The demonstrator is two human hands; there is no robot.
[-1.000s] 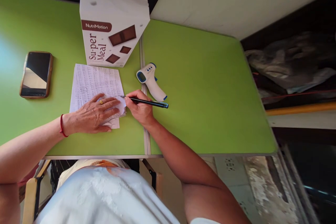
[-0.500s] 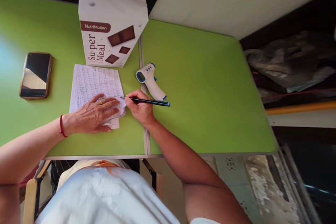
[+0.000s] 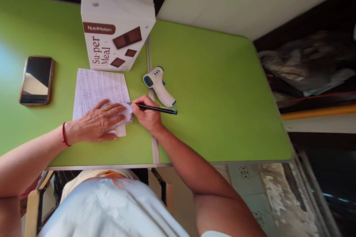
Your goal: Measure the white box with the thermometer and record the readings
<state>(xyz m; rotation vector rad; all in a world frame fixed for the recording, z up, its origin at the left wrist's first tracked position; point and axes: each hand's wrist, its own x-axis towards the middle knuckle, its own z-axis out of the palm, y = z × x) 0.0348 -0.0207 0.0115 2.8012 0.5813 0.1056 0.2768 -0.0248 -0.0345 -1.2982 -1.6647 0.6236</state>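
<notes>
Sheets of paper [image 3: 97, 85] covered in rows of handwriting lie on the green table. Across their lower part my left hand [image 3: 101, 121] rests flat with its fingers spread; it has a ring and a red wrist string. My right hand [image 3: 147, 114] grips a black pen [image 3: 162, 109], whose tip meets the right edge of the sheets near my left fingertips. The pen's back end points right. Just beyond my right hand lies a white and blue infrared thermometer [image 3: 160, 86]. Part of the writing is hidden under my left hand.
A tall white box [image 3: 119, 29] printed "Su-per Meal" stands right behind the papers. To the left lies a phone [image 3: 37, 80] in a brown case. A metal seam runs through the green table [image 3: 222, 100]. At the right, a shelf holds plastic bags [image 3: 303, 66].
The pen's back end has swung slightly down and to the left in my right hand. My left hand keeps its place on the paper. The whole view has shifted a little.
</notes>
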